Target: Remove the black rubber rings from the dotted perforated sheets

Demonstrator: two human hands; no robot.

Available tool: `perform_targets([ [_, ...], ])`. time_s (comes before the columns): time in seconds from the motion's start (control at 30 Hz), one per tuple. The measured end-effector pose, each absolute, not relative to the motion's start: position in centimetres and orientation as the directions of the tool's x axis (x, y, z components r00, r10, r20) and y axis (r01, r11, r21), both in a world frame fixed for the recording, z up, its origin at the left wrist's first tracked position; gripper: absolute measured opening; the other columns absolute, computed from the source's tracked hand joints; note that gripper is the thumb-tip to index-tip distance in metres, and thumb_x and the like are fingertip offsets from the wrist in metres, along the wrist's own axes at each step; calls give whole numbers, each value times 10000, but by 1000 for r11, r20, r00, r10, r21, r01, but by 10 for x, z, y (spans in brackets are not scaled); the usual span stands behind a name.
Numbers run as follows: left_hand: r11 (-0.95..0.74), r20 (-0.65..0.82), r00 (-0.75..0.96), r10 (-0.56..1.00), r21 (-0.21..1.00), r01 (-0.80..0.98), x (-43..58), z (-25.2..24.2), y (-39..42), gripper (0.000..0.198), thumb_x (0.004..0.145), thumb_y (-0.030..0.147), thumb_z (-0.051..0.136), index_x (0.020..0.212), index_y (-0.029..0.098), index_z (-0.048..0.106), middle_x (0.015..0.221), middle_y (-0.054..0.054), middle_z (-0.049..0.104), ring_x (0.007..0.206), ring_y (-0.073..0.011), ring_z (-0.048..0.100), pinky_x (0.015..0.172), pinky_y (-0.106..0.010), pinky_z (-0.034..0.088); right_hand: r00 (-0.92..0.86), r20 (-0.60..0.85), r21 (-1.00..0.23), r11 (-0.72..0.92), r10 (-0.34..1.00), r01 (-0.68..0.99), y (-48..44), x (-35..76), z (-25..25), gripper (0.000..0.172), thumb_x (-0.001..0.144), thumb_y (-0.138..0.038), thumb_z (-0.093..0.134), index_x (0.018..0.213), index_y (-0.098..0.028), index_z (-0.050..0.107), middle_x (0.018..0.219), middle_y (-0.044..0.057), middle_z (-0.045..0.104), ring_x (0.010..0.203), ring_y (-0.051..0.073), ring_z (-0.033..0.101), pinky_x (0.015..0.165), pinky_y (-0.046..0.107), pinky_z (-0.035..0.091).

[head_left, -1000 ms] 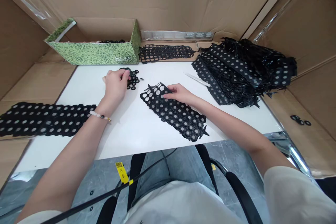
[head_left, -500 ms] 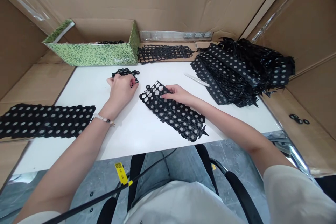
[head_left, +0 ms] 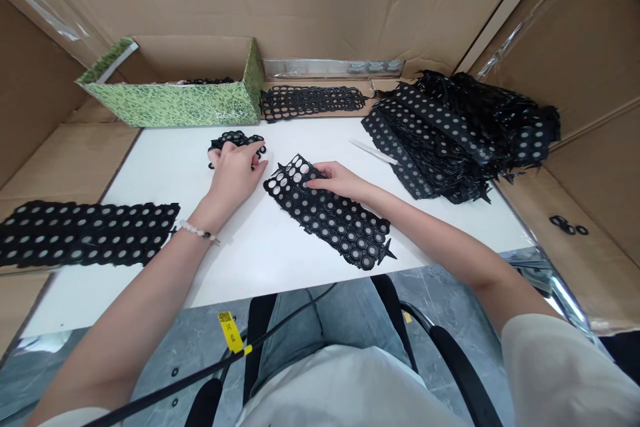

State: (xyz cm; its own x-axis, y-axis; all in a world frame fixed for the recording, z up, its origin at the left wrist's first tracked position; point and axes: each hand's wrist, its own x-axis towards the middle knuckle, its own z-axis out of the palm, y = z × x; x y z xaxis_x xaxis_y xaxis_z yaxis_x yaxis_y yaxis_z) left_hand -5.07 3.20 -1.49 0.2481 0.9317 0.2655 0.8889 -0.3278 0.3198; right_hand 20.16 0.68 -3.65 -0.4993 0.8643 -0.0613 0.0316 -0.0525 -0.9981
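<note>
A black sheet of punched rings [head_left: 335, 217] lies slantwise on the white table [head_left: 280, 247] in front of me. My right hand [head_left: 343, 180] rests on its far end, with fingers drawn together and pressing on the sheet near the emptied holes. My left hand [head_left: 235, 170] lies on the table just left of that end, fingers loosely stretched towards the sheet, and I see nothing in them. Right behind the left hand is a small heap of loose black rings [head_left: 239, 140].
A green patterned box [head_left: 170, 103] stands at the back left, with an emptied black mesh sheet [head_left: 313, 100] beside it. A tall pile of ring sheets [head_left: 450, 137] fills the right. More sheets [head_left: 85, 233] lie at the left edge. Cardboard walls surround the table.
My left hand has drawn back from the ring heap and moved right, towards the sheet's far end. The right hand has stayed on the sheet.
</note>
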Motion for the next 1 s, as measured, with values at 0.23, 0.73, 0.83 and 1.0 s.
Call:
perform_targets([
  [0.23,-659,109,675,729,380,650,-31,6,10,446,920,551,532,635,209,530,645,-25,560,661,-202,498,856,-397,363,-510,-99,-995,-87,854,46,3,202,-30,421,585,-321,900,947,-153,763,939,8,774,929,195,678,981,368,476],
  [0.73,-628,57,675,736,430,648,-36,-7,23,403,994,437,371,688,223,521,712,-56,592,856,-264,552,925,-444,371,-488,-154,-984,-87,859,157,5,207,-28,362,608,-358,895,858,-135,758,888,15,773,873,199,674,939,382,502],
  [0.83,-493,180,461,869,395,775,-48,-2,32,337,973,324,363,657,225,429,690,-50,548,820,-247,514,831,-414,364,-460,-179,-981,-123,870,151,2,207,-24,354,590,-346,906,839,-139,762,896,22,781,868,199,682,937,376,507],
  [1.0,-209,216,144,966,316,926,-63,-1,41,327,932,270,457,616,211,400,626,-31,469,836,-241,498,855,-426,331,-435,-207,-976,-153,876,155,0,207,-22,293,616,-301,897,832,-148,771,901,19,789,862,185,694,940,365,515],
])
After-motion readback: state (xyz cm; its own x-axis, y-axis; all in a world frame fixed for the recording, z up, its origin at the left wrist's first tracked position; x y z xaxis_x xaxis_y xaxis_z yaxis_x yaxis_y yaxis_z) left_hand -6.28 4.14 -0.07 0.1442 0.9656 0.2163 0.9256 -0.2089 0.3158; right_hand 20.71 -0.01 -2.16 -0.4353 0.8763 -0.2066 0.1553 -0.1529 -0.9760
